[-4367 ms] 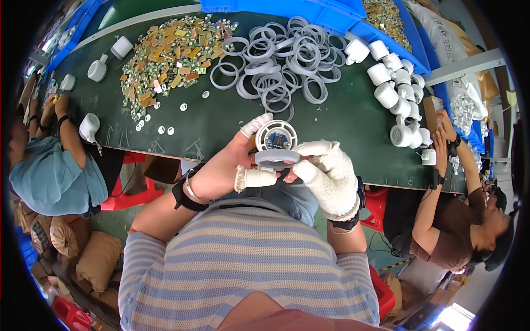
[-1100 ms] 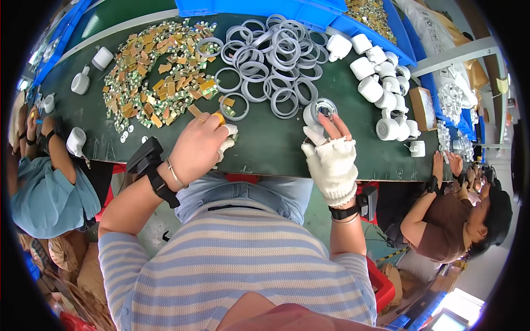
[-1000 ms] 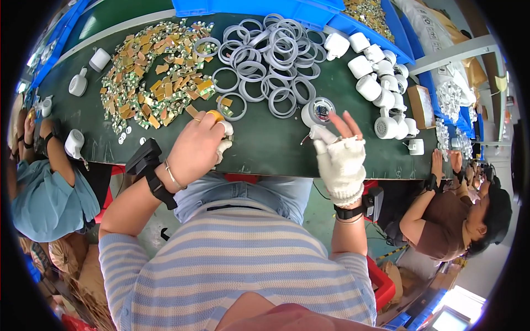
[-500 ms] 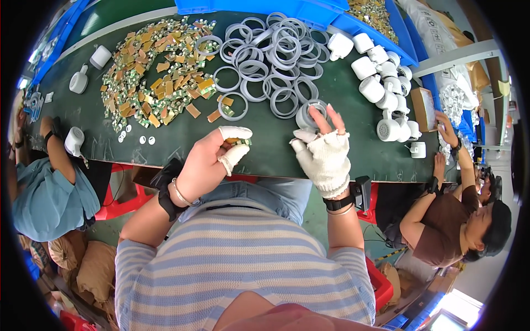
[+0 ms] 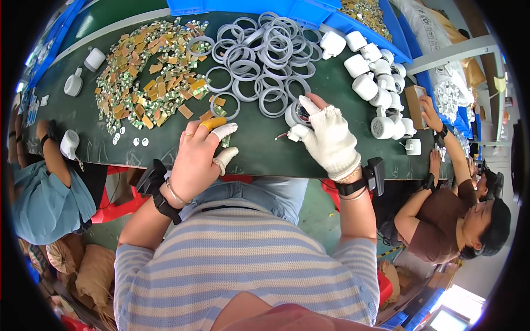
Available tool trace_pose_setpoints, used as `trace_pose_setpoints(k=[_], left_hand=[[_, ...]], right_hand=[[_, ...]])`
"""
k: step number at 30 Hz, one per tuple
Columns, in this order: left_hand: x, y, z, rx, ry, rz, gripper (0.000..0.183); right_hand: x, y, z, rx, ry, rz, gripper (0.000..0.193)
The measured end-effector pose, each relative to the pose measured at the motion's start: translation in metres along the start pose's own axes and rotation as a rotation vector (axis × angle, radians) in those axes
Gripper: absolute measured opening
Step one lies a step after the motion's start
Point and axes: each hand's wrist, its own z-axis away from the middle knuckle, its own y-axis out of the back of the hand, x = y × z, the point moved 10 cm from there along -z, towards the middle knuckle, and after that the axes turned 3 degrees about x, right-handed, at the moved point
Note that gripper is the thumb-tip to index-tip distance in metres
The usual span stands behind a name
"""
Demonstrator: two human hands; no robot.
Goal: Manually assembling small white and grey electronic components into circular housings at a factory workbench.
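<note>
White finger covers sit on the thumb and a finger of my left hand, and a yellow one on another finger. Between thumb and fingers it pinches a small green circuit board, mostly hidden. My right hand, in a white knit glove with bare fingertips, is closed on a white round housing standing on the table. Wires show inside the housing, and a thin wire end sticks out near the thumb. Just beyond are grey plastic rings in a loose heap.
A wide pile of small circuit boards covers the green table at left. White housings with handles cluster at right, more at left. Blue bins line the back. Co-workers' arms reach in at both sides.
My right hand has closed further round the housing, its wires now showing. My left hand has shifted slightly left and turned palm down, keeping the circuit board. The view has shifted slightly.
</note>
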Motion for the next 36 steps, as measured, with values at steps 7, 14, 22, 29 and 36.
trace_pose_setpoints(k=[7, 14, 22, 29, 36], left_hand=[[0.006, 0.005, 0.003, 0.028, -0.070, -0.007, 0.051], [0.039, -0.029, -0.006, -0.144, 0.068, 0.667, 0.101], [0.052, -0.059, 0.007, -0.278, 0.288, 1.632, 0.102], [0.055, -0.043, 0.013, -0.229, 0.255, 1.595, 0.100], [0.046, -0.041, 0.021, -0.230, 0.256, 1.489, 0.095]], right_hand=[[0.005, -0.015, -0.004, 0.089, -0.035, 0.055, 0.059], [-0.023, 0.013, 0.026, 0.242, -0.408, -0.821, 0.044], [-0.051, 0.011, 0.042, 0.157, -0.435, -1.272, 0.051], [-0.059, -0.007, 0.044, 0.149, -0.373, -1.411, 0.055], [-0.080, 0.015, 0.031, 0.165, -0.092, -0.795, 0.107]])
